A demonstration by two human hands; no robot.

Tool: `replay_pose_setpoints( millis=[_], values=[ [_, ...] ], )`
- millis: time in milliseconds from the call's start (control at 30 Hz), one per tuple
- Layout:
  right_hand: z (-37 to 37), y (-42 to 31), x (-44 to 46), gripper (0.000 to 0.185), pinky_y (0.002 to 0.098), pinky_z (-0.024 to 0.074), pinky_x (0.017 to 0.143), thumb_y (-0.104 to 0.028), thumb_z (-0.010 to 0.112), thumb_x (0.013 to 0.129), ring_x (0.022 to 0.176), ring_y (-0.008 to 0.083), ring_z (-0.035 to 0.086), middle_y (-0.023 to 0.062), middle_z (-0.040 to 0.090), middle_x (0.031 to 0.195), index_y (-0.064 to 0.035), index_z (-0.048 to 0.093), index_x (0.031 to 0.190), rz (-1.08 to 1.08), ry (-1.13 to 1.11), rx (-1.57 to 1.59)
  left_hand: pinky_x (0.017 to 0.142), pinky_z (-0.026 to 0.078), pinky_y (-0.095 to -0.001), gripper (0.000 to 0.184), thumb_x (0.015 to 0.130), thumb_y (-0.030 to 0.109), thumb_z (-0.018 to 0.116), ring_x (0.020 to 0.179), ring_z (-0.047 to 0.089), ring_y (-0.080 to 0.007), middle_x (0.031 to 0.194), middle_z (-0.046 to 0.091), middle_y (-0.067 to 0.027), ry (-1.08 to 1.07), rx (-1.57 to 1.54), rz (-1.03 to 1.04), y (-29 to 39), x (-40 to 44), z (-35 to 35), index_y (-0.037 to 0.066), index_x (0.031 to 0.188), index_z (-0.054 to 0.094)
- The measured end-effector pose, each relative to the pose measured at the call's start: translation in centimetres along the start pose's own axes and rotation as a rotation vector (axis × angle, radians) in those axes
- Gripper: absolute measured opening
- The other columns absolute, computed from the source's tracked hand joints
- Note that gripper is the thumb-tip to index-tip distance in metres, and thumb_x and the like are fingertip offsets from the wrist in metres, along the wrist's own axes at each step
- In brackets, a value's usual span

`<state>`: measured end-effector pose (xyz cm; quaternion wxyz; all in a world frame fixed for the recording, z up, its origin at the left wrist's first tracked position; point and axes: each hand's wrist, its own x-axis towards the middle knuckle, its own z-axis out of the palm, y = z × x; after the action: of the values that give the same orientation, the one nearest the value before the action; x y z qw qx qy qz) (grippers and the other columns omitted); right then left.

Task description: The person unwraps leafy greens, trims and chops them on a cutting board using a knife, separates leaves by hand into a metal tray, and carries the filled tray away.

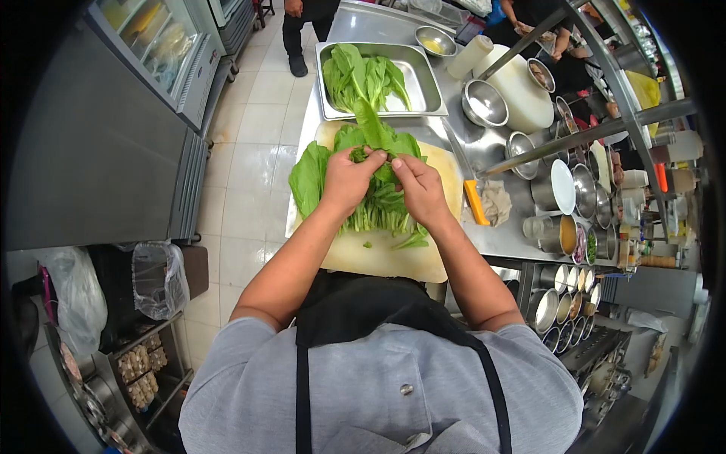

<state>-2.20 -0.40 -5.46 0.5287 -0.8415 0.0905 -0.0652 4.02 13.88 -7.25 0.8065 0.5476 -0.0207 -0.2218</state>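
Between my two hands is a long green lettuce leaf (369, 127), its tip pointing away toward the tray. My left hand (349, 178) pinches it near its lower end, thumb against fingers. Close beside it, my right hand (418, 188) pinches the same leaf, and the fingertips partly hide the gripped part. Below the hands a heap of leafy lettuce (308, 180) lies on a pale cutting board (408, 261), stems toward me. At the far side, a steel tray (427, 87) holds more lettuce leaves (355, 79).
A knife with an orange handle (476, 202) lies right of the board, beside a crumpled cloth (495, 203). Steel bowls (485, 103) and a white bottle (470, 57) stand farther right. Overhead are metal shelf bars (560, 136). Another person's legs (296, 41) show behind the table.
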Motion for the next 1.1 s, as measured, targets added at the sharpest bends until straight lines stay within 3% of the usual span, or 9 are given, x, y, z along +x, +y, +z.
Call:
replay_pose_setpoints(
  millis=[133, 267, 367, 533, 767, 833, 900, 1000, 1100],
  values=[
    [0.4, -0.6, 0.3, 0.031, 0.0396, 0.0489, 0.083, -0.027, 0.056, 0.096, 0.093, 0.0330, 0.062, 0.0192, 0.063, 0.097, 0.0024, 0.065, 0.102, -0.286, -0.054, -0.321, 0.074, 0.048, -0.0259, 0.019, 0.089, 0.015, 0.069, 0.081, 0.059, -0.0092, 0.093, 0.069, -0.0043, 0.001, -0.015, 0.002, -0.4, 0.0, -0.8, -0.001, 0.098, 0.069],
    [0.3, -1.4, 1.2, 0.035, 0.0404, 0.0487, 0.086, -0.031, 0.059, 0.093, 0.099, 0.0383, 0.060, 0.0184, 0.062, 0.103, 0.0006, 0.067, 0.105, -0.241, -0.143, -0.379, 0.073, 0.048, -0.0258, 0.023, 0.092, 0.016, 0.066, 0.081, 0.059, -0.0094, 0.092, 0.069, -0.0052, 0.069, 0.062, 0.117, -1.0, 2.1, -1.8, -0.003, 0.104, 0.067],
    [-0.5, -0.7, 3.4, 0.047, 0.0352, 0.0497, 0.083, -0.035, 0.069, 0.089, 0.090, 0.0279, 0.066, 0.0180, 0.069, 0.097, 0.0060, 0.066, 0.112, 0.049, 0.071, -0.227, 0.067, 0.047, -0.0260, 0.029, 0.094, 0.018, 0.062, 0.075, 0.058, -0.0084, 0.088, 0.068, -0.0053, 0.032, -0.061, 0.154, 0.3, 2.9, -3.3, -0.004, 0.112, 0.064],
    [1.3, -2.4, 6.4, 0.029, 0.0291, 0.0459, 0.062, -0.021, 0.071, 0.089, 0.069, 0.0088, 0.054, 0.0017, 0.067, 0.084, 0.0030, 0.071, 0.105, 0.185, -0.217, 0.365, 0.049, 0.036, -0.0238, 0.015, 0.097, 0.017, 0.054, 0.057, 0.045, -0.0042, 0.074, 0.054, 0.0019, -0.285, 0.095, -0.176, 2.4, 2.4, -2.8, 0.006, 0.107, 0.056],
    [2.3, -1.0, 18.6, 0.040, 0.0392, 0.0488, 0.067, -0.032, 0.072, 0.082, 0.065, 0.0217, 0.060, 0.0173, 0.068, 0.073, 0.0063, 0.072, 0.092, 0.074, 0.353, -0.149, 0.045, 0.037, -0.0260, 0.015, 0.095, 0.019, 0.052, 0.052, 0.048, -0.0103, 0.072, 0.056, -0.0029, -0.187, 0.142, -0.030, -1.6, 5.7, -6.4, 0.004, 0.095, 0.054],
    [2.3, -0.6, 22.7, 0.047, 0.0375, 0.0519, 0.071, -0.036, 0.075, 0.080, 0.071, 0.0228, 0.066, 0.0153, 0.073, 0.087, 0.0063, 0.071, 0.100, 0.131, 0.098, -0.235, 0.044, 0.032, -0.0254, 0.012, 0.093, 0.014, 0.049, 0.049, 0.044, -0.0096, 0.066, 0.051, -0.0018, -0.156, -0.016, -0.169, 0.7, 3.4, -7.7, 0.005, 0.086, 0.052],
    [3.5, -0.4, 25.5, 0.069, 0.0389, 0.0519, 0.079, -0.049, 0.074, 0.080, 0.085, 0.0278, 0.068, 0.0193, 0.071, 0.102, 0.0068, 0.064, 0.119, 0.405, -0.086, -0.416, 0.044, 0.036, -0.0266, 0.016, 0.093, 0.015, 0.049, 0.049, 0.048, -0.0116, 0.066, 0.054, -0.0044, -0.055, 0.003, -0.216, -1.1, 3.0, -11.7, 0.005, 0.081, 0.052],
    [4.0, 2.5, 27.7, 0.099, 0.0397, 0.0460, 0.098, -0.068, 0.066, 0.078, 0.118, 0.0334, 0.059, 0.0248, 0.058, 0.131, 0.0064, 0.046, 0.140, 0.228, -0.018, -0.766, 0.045, 0.042, -0.0290, 0.017, 0.093, 0.016, 0.050, 0.052, 0.055, -0.0156, 0.075, 0.061, -0.0100, 0.547, -0.228, -0.098, -3.8, -0.6, -20.8, 0.000, 0.093, 0.055],
    [0.8, 4.6, 27.1, 0.083, 0.0382, 0.0445, 0.099, -0.050, 0.073, 0.082, 0.120, 0.0276, 0.058, 0.0204, 0.058, 0.134, 0.0060, 0.047, 0.139, 0.168, -0.066, -0.300, 0.045, 0.044, -0.0281, 0.018, 0.090, 0.012, 0.051, 0.053, 0.057, -0.0160, 0.082, 0.063, -0.0126, 0.982, -0.315, -0.062, -5.1, -6.7, -31.4, -0.002, 0.100, 0.054]
  ],
)
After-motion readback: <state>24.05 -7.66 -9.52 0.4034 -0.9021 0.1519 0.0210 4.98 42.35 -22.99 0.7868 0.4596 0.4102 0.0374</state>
